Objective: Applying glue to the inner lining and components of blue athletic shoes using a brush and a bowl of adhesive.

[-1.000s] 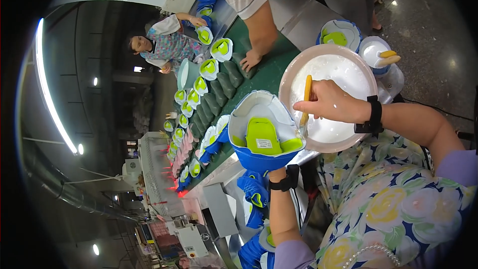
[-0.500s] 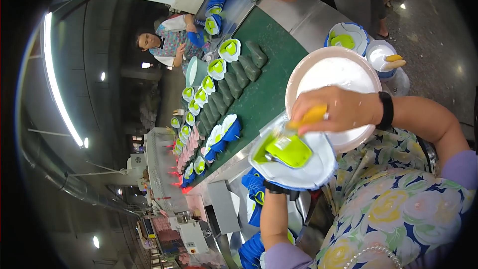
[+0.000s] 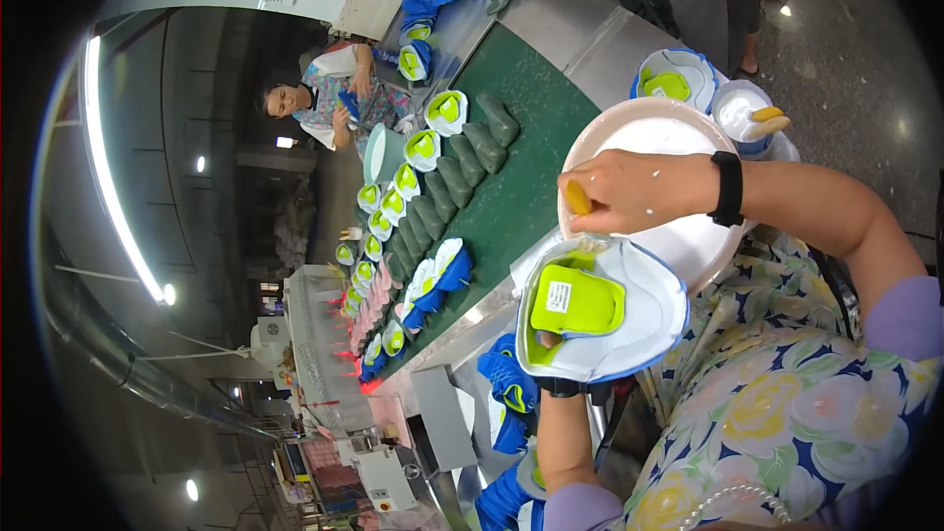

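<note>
My left hand (image 3: pixel 549 339) holds up a shoe upper (image 3: pixel 641 329); only a thumb tip shows at the lime-green tongue, the other fingers being hidden beneath. The upper has white lining turned outward, a blue outer edge and a small white label on the tongue. Closed round the yellow handle of a brush (image 3: pixel 578 199) is my right hand (image 3: pixel 644 189). Its bristles, partly hidden and blurred, touch the upper's top edge. Behind the right hand sits a pale pink basin (image 3: pixel 582 149) of white liquid, partly covered by my forearm.
A green conveyor belt (image 3: pixel 536 118) carries rows of uppers (image 3: pixel 423 149) and dark grey shoe lasts (image 3: pixel 484 147). Beside the basin stand another upper (image 3: pixel 678 81) and a white-coated container (image 3: pixel 736 110) with a yellow-handled brush. A co-worker (image 3: pixel 344 98) handles a blue piece across the belt.
My right hand has drawn the brush up from the tongue to the upper's top edge. The upper has shifted slightly right. Another person's arm has left the top of the picture.
</note>
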A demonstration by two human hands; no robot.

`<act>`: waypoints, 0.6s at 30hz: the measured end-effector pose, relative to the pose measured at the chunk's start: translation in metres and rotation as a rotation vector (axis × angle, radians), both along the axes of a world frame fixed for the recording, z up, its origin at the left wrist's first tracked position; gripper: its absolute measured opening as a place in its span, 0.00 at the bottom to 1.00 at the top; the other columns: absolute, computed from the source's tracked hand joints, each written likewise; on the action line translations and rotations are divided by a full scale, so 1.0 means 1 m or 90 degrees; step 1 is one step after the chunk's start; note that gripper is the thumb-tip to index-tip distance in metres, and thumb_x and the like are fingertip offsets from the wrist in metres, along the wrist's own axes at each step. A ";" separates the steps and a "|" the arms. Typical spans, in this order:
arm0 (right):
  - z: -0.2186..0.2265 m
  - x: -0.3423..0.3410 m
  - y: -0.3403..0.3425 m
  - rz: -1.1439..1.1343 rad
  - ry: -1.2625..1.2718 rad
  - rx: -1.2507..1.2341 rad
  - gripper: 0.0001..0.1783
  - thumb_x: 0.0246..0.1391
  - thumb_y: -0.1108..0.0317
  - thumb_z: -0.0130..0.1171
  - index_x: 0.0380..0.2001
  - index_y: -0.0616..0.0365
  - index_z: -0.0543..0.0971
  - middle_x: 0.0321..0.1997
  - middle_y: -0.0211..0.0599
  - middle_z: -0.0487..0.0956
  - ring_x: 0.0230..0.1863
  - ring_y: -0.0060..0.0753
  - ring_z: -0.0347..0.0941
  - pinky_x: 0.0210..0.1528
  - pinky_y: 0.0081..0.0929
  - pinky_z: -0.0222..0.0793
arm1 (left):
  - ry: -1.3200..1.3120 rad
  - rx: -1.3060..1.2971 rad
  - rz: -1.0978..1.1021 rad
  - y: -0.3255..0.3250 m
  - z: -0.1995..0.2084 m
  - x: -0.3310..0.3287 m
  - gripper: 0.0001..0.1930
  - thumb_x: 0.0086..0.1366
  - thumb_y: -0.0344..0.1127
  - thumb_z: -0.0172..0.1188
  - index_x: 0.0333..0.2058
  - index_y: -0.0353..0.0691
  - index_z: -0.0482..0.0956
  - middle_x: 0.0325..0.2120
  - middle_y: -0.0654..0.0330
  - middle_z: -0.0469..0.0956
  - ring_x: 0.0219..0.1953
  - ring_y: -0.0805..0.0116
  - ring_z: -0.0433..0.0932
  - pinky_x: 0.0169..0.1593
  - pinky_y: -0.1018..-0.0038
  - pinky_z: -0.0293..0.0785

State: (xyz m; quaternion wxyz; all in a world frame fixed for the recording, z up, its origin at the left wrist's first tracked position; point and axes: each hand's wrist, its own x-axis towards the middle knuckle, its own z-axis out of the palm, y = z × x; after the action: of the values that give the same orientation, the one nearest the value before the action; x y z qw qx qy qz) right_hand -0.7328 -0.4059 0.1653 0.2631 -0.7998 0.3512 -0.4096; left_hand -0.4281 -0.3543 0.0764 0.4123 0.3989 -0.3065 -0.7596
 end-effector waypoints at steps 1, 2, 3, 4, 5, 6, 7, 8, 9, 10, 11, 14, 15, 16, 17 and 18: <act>0.001 -0.006 0.003 0.009 0.010 0.031 0.16 0.54 0.62 0.60 0.31 0.68 0.74 0.27 0.53 0.80 0.29 0.53 0.78 0.32 0.40 0.72 | 0.009 0.001 0.015 -0.003 0.002 0.004 0.23 0.73 0.47 0.48 0.57 0.37 0.71 0.47 0.52 0.80 0.45 0.56 0.83 0.50 0.58 0.82; 0.002 -0.011 0.006 0.014 0.005 0.019 0.16 0.54 0.62 0.60 0.31 0.68 0.74 0.27 0.53 0.80 0.29 0.53 0.78 0.32 0.40 0.72 | 0.020 0.004 0.022 -0.006 0.003 0.006 0.23 0.73 0.47 0.48 0.57 0.37 0.71 0.47 0.52 0.80 0.45 0.56 0.83 0.50 0.58 0.82; 0.004 -0.017 0.009 0.026 0.066 0.088 0.16 0.54 0.61 0.61 0.32 0.67 0.76 0.27 0.52 0.80 0.28 0.51 0.78 0.31 0.37 0.72 | 0.032 0.008 0.030 -0.010 0.005 0.009 0.23 0.73 0.47 0.48 0.57 0.37 0.71 0.47 0.52 0.80 0.45 0.56 0.83 0.50 0.58 0.82; 0.006 -0.020 0.011 0.030 0.152 0.174 0.15 0.55 0.61 0.62 0.33 0.65 0.78 0.27 0.51 0.80 0.27 0.49 0.78 0.31 0.34 0.73 | 0.047 0.015 0.037 -0.014 0.006 0.010 0.23 0.73 0.47 0.48 0.57 0.37 0.71 0.47 0.52 0.80 0.45 0.56 0.83 0.50 0.58 0.82; 0.008 -0.026 0.015 0.034 0.149 0.192 0.15 0.55 0.61 0.63 0.34 0.65 0.78 0.28 0.49 0.80 0.28 0.47 0.78 0.33 0.33 0.72 | 0.061 0.026 0.041 -0.017 0.008 0.010 0.23 0.73 0.48 0.48 0.57 0.37 0.71 0.47 0.52 0.80 0.45 0.56 0.83 0.50 0.58 0.82; 0.010 -0.024 0.016 0.039 0.153 0.191 0.15 0.55 0.61 0.63 0.34 0.65 0.78 0.28 0.49 0.80 0.28 0.47 0.78 0.33 0.33 0.72 | 0.071 0.029 0.043 -0.021 0.010 0.009 0.23 0.73 0.48 0.48 0.57 0.37 0.71 0.47 0.52 0.80 0.45 0.56 0.83 0.50 0.58 0.82; 0.012 -0.022 0.018 0.026 0.051 0.103 0.13 0.55 0.63 0.63 0.34 0.64 0.78 0.30 0.48 0.80 0.31 0.46 0.79 0.35 0.33 0.72 | 0.072 0.014 0.040 -0.021 0.011 0.006 0.23 0.73 0.48 0.48 0.56 0.37 0.71 0.47 0.52 0.80 0.45 0.56 0.83 0.50 0.58 0.82; 0.012 -0.019 0.019 0.011 -0.054 0.015 0.12 0.55 0.65 0.64 0.34 0.63 0.78 0.33 0.47 0.80 0.34 0.45 0.79 0.37 0.32 0.73 | 0.072 -0.006 0.041 -0.022 0.012 0.002 0.23 0.73 0.48 0.48 0.56 0.37 0.71 0.47 0.52 0.80 0.44 0.56 0.83 0.50 0.58 0.82; 0.012 -0.010 0.016 0.032 -0.131 -0.050 0.10 0.54 0.68 0.65 0.35 0.62 0.78 0.36 0.44 0.79 0.38 0.44 0.78 0.41 0.33 0.73 | 0.054 -0.052 0.031 -0.018 0.012 -0.003 0.24 0.73 0.49 0.48 0.57 0.38 0.71 0.48 0.52 0.80 0.46 0.56 0.83 0.51 0.57 0.82; 0.011 -0.002 0.014 0.033 -0.131 -0.050 0.10 0.54 0.68 0.65 0.35 0.62 0.78 0.36 0.44 0.79 0.38 0.44 0.78 0.41 0.33 0.73 | 0.038 -0.097 0.023 -0.016 0.013 -0.008 0.24 0.73 0.50 0.48 0.58 0.38 0.70 0.49 0.52 0.79 0.47 0.55 0.82 0.51 0.57 0.81; 0.010 0.005 0.011 0.056 -0.100 -0.112 0.10 0.54 0.68 0.65 0.36 0.61 0.78 0.36 0.44 0.79 0.38 0.45 0.78 0.41 0.34 0.73 | 0.002 -0.190 0.003 -0.012 0.013 -0.011 0.26 0.72 0.52 0.48 0.60 0.40 0.69 0.51 0.52 0.79 0.49 0.55 0.81 0.53 0.55 0.80; 0.003 0.006 0.007 0.095 -0.016 -0.154 0.11 0.54 0.67 0.66 0.37 0.60 0.78 0.36 0.42 0.79 0.37 0.47 0.76 0.42 0.37 0.73 | -0.009 -0.216 0.063 -0.010 0.009 -0.005 0.26 0.73 0.50 0.48 0.63 0.41 0.67 0.52 0.53 0.78 0.50 0.56 0.81 0.54 0.57 0.79; 0.001 0.002 0.008 0.094 0.013 -0.128 0.10 0.54 0.66 0.65 0.35 0.59 0.76 0.34 0.42 0.78 0.36 0.48 0.76 0.41 0.38 0.72 | 0.028 -0.146 0.142 -0.012 0.006 0.005 0.25 0.74 0.47 0.48 0.64 0.41 0.65 0.51 0.54 0.78 0.48 0.58 0.81 0.52 0.59 0.80; 0.000 -0.003 0.006 0.093 0.053 -0.095 0.10 0.54 0.65 0.63 0.33 0.58 0.74 0.33 0.42 0.77 0.36 0.50 0.76 0.40 0.39 0.72 | 0.046 -0.161 0.143 -0.019 0.002 0.018 0.27 0.73 0.46 0.50 0.67 0.44 0.61 0.55 0.55 0.75 0.54 0.57 0.78 0.58 0.58 0.76; 0.000 -0.007 0.006 0.069 0.007 -0.086 0.10 0.54 0.65 0.64 0.34 0.58 0.75 0.33 0.42 0.78 0.36 0.50 0.76 0.40 0.39 0.71 | -0.049 -0.185 0.165 -0.030 -0.003 0.035 0.27 0.73 0.45 0.50 0.67 0.45 0.61 0.56 0.55 0.75 0.56 0.56 0.77 0.59 0.57 0.75; 0.000 -0.011 0.007 0.039 -0.021 -0.059 0.10 0.54 0.65 0.65 0.34 0.58 0.76 0.33 0.42 0.78 0.36 0.49 0.76 0.40 0.39 0.71 | -0.080 -0.242 0.156 -0.042 -0.010 0.053 0.26 0.73 0.44 0.51 0.67 0.45 0.61 0.57 0.55 0.74 0.57 0.56 0.76 0.60 0.57 0.73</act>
State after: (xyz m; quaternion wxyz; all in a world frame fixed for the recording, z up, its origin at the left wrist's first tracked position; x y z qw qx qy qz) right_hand -0.7437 -0.3986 0.1650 0.2438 -0.8145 0.3030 -0.4305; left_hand -0.3756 -0.3968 0.0666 0.5494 0.3952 -0.4182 -0.6059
